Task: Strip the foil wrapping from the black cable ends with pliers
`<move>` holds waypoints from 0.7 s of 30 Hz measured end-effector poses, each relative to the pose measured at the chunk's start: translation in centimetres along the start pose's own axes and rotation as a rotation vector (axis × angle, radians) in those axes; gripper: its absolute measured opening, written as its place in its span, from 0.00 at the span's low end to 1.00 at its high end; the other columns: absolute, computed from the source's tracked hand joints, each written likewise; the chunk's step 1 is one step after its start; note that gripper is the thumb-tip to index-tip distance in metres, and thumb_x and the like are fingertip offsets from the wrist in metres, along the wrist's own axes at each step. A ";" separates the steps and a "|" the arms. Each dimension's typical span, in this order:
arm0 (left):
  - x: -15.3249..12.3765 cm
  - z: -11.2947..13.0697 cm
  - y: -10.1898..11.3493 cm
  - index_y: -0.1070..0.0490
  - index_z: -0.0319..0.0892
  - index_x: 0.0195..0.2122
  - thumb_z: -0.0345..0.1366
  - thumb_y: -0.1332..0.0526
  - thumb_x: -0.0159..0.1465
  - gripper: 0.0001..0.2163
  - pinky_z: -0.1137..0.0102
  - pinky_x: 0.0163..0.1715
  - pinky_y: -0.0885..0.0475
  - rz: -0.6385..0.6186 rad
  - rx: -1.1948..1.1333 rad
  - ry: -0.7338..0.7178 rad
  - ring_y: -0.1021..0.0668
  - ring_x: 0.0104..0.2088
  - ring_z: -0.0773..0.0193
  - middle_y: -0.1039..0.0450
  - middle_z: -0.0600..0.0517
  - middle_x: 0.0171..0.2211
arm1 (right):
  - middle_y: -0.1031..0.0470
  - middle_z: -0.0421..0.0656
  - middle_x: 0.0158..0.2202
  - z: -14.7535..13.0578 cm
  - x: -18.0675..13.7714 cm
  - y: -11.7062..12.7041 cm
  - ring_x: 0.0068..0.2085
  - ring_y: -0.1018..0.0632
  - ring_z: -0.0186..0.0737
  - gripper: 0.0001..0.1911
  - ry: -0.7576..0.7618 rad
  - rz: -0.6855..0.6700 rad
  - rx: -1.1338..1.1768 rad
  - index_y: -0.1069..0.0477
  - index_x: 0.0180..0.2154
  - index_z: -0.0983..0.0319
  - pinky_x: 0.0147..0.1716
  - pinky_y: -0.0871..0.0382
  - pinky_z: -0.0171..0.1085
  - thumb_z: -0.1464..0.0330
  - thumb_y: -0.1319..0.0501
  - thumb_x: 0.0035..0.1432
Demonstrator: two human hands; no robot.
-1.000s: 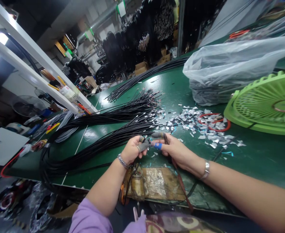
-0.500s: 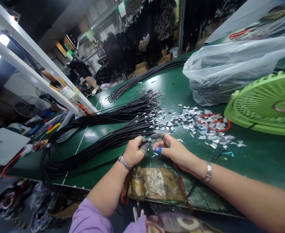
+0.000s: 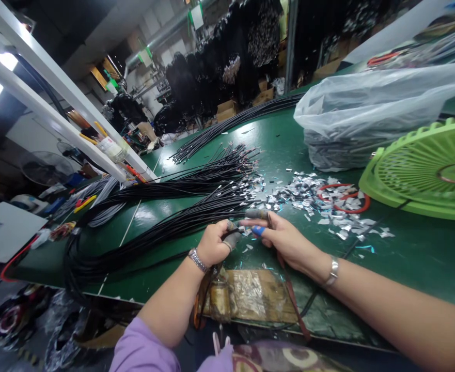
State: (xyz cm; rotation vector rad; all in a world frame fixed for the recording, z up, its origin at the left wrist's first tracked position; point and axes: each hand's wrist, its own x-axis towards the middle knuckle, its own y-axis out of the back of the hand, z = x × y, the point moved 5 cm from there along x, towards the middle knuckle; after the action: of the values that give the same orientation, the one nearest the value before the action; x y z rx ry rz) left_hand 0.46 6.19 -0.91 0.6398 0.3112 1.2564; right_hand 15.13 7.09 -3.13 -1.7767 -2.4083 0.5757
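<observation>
My left hand point(image 3: 216, 242), with a metal watch on its wrist, is closed around a black cable point(image 3: 161, 264) near its end. The cable trails off to the left along the table. Close to that end is my right hand point(image 3: 283, 237), its thumb wrapped in blue tape and its index finger in a grey cover. Its thumb and fingers are drawn together at the cable tip; whatever is between them is too small to make out. Just beyond both hands lies a thick bundle of black cables point(image 3: 181, 219), its cut ends pointing right.
Scraps of foil point(image 3: 300, 191) litter the green table point(image 3: 273, 150) around red rings point(image 3: 351, 201). To the right are a green fan point(image 3: 417, 170) and a clear plastic bag point(image 3: 339, 113). A taped wooden board point(image 3: 256, 294) sits at the near edge. White posts point(image 3: 76, 113) rise at left.
My right hand has shifted slightly right and its taped thumb has swung up towards the index finger. My left hand keeps its hold on the cable, almost unmoved.
</observation>
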 end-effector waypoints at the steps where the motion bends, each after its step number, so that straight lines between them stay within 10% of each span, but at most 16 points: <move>1: 0.0 0.1 0.0 0.33 0.39 0.29 0.38 0.42 0.58 0.07 0.75 0.23 0.37 -0.015 0.004 -0.007 0.32 0.23 0.70 0.33 0.54 0.21 | 0.22 0.42 0.35 0.0 0.1 0.0 0.20 0.42 0.29 0.18 -0.001 -0.012 0.011 0.33 0.38 0.58 0.19 0.53 0.32 0.65 0.35 0.41; 21: -0.1 0.0 -0.2 0.36 0.39 0.25 0.50 0.36 0.51 0.18 0.78 0.13 0.43 -0.094 -0.314 0.180 0.37 0.13 0.76 0.35 0.57 0.15 | 0.26 0.38 0.27 0.4 -0.2 -0.7 0.19 0.42 0.26 0.23 -0.092 -0.054 0.093 0.31 0.34 0.61 0.18 0.54 0.32 0.64 0.27 0.32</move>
State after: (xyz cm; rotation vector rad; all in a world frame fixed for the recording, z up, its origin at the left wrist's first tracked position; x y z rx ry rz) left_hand 0.58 6.10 -0.99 0.2418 0.2815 1.2418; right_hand 14.43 6.66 -3.25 -1.6782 -2.4369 0.7659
